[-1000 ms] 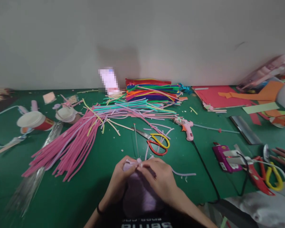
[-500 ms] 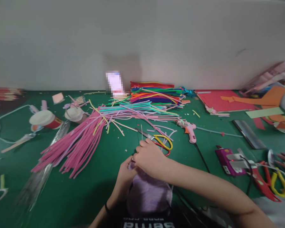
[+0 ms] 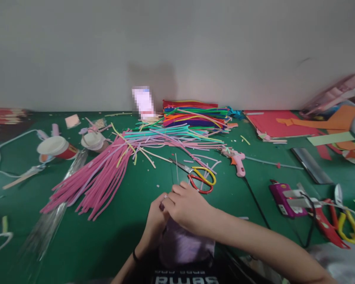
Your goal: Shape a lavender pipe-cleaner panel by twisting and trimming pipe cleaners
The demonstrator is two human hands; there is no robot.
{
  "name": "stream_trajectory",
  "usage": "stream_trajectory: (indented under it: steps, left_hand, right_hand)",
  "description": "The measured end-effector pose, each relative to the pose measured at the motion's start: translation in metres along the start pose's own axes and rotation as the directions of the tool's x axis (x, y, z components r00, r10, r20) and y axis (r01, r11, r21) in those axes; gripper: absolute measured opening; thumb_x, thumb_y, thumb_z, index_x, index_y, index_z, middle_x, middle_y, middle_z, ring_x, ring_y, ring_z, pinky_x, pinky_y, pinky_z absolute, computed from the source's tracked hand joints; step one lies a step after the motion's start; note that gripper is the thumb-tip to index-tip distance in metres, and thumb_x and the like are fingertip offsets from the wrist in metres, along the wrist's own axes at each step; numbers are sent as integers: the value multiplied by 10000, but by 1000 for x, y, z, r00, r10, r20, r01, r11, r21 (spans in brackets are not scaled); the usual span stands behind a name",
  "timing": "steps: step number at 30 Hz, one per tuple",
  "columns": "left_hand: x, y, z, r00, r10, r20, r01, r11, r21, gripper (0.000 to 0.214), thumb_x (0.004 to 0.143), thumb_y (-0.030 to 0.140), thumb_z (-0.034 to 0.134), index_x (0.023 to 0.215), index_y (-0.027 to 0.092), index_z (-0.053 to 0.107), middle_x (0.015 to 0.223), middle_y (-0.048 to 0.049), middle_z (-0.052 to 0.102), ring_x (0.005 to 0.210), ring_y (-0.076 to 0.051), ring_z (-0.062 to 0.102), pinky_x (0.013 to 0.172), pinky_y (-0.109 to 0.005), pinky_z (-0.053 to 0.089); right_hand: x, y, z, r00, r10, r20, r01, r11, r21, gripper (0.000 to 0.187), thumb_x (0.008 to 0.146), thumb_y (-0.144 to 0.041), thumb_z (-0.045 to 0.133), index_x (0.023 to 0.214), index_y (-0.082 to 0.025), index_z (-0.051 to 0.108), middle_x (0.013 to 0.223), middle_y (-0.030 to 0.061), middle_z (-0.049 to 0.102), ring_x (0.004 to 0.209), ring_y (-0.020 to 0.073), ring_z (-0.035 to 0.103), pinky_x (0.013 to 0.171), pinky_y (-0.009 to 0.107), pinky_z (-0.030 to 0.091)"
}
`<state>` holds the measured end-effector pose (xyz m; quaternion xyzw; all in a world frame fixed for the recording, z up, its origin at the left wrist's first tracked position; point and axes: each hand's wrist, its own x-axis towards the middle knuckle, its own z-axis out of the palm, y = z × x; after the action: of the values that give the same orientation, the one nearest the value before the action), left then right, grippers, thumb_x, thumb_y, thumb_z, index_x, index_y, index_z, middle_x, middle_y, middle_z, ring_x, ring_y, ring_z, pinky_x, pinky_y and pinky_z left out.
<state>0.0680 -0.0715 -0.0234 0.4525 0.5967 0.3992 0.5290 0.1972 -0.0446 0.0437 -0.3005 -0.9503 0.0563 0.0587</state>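
Observation:
Low in the middle of the head view, my left hand and my right hand meet over a fuzzy lilac bundle held close to my body. Both hands are closed on its top end. A thin wire sticks up from where my fingers pinch. Just beyond my right hand lie scissors with red and yellow handles. A heap of pink pipe cleaners fans out to the left on the green table.
A stack of coloured pipe cleaners sits at the back by the wall. A pink glue gun with its black cord lies right of the scissors. Paper cups stand at left. Red and orange foam sheets, a purple tool and more scissors lie at right.
My right arm has swung across in front of me and my right hand now covers the top of the lilac bundle. The other person's fingers at the right edge are gone from view.

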Motion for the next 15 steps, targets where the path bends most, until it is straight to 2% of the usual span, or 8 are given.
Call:
stream_trajectory:
  steps: [3, 5, 7, 8, 10, 11, 13, 15]
  left_hand:
    - [0, -6, -1, 1000, -16, 11, 16, 1000, -10, 69, 660, 225, 563, 617, 174, 546, 596, 13, 533, 579, -139, 477, 507, -223, 381]
    - [0, -8, -1, 998, -48, 44, 50, 997, -56, 67, 655, 226, 604, 661, 165, 577, 630, 11, 565, 607, -141, 500, 542, -223, 401]
    - [0, -9, -1, 993, -98, 73, 105, 989, -101, 127, 651, 251, 662, 717, 157, 608, 664, 9, 594, 622, -139, 514, 569, -221, 412]
    - [0, -9, -1, 989, -126, 79, 134, 985, -110, 166, 649, 277, 690, 733, 154, 619, 671, 7, 601, 620, -137, 515, 572, -219, 412]
    - [0, -10, -1, 982, -171, 74, 178, 978, -109, 236, 649, 344, 728, 738, 149, 630, 673, 1, 607, 603, -131, 508, 557, -213, 400]
    - [0, -10, -2, 980, -184, 70, 191, 976, -107, 263, 649, 373, 737, 732, 148, 631, 673, -1, 608, 595, -128, 501, 548, -210, 392]
    - [0, -10, -2, 979, -192, 69, 199, 974, -106, 288, 656, 404, 743, 731, 149, 631, 670, 1, 606, 590, -122, 492, 542, -205, 382]
    - [-1, -8, -3, 980, -188, 66, 194, 975, -109, 280, 674, 402, 738, 732, 151, 627, 663, 10, 593, 593, -116, 483, 549, -200, 375]
  right_hand:
    - [-5, 4, -6, 995, 1, -96, 6, 997, 71, 140, 916, -193, 519, 843, -148, 630, 783, 75, 668, 775, 193, 513, 680, 338, 329]
    - [-14, 12, -14, 983, 58, -177, -28, 985, 170, 220, 945, -319, 510, 857, -167, 642, 810, 60, 681, 815, 194, 539, 730, 342, 363]
    - [-27, 24, -22, 941, 250, -228, -167, 929, 331, 249, 923, -406, 541, 1012, -193, 636, 968, 55, 692, 958, 205, 559, 842, 354, 392]
    - [-35, 29, -24, 889, 384, -249, -270, 879, 394, 274, 918, -421, 546, 1080, -210, 615, 1032, 52, 684, 1007, 208, 558, 877, 362, 396]
    - [-49, 37, -22, 789, 575, -218, -434, 771, 466, 299, 890, -438, 582, 1093, -218, 602, 1084, 55, 665, 1045, 217, 556, 908, 375, 411]
    - [-55, 39, -18, 776, 604, -185, -469, 747, 472, 298, 859, -453, 619, 1044, -220, 617, 1065, 52, 667, 1037, 226, 563, 905, 380, 420]
    - [-63, 38, -4, 795, 600, -91, -500, 733, 461, 248, 840, -430, 651, 985, -231, 634, 1013, 38, 678, 988, 232, 585, 879, 384, 438]
    - [-66, 33, 11, 794, 604, -71, -518, 733, 440, 169, 876, -359, 618, 990, -235, 632, 994, 34, 684, 981, 232, 597, 882, 395, 438]
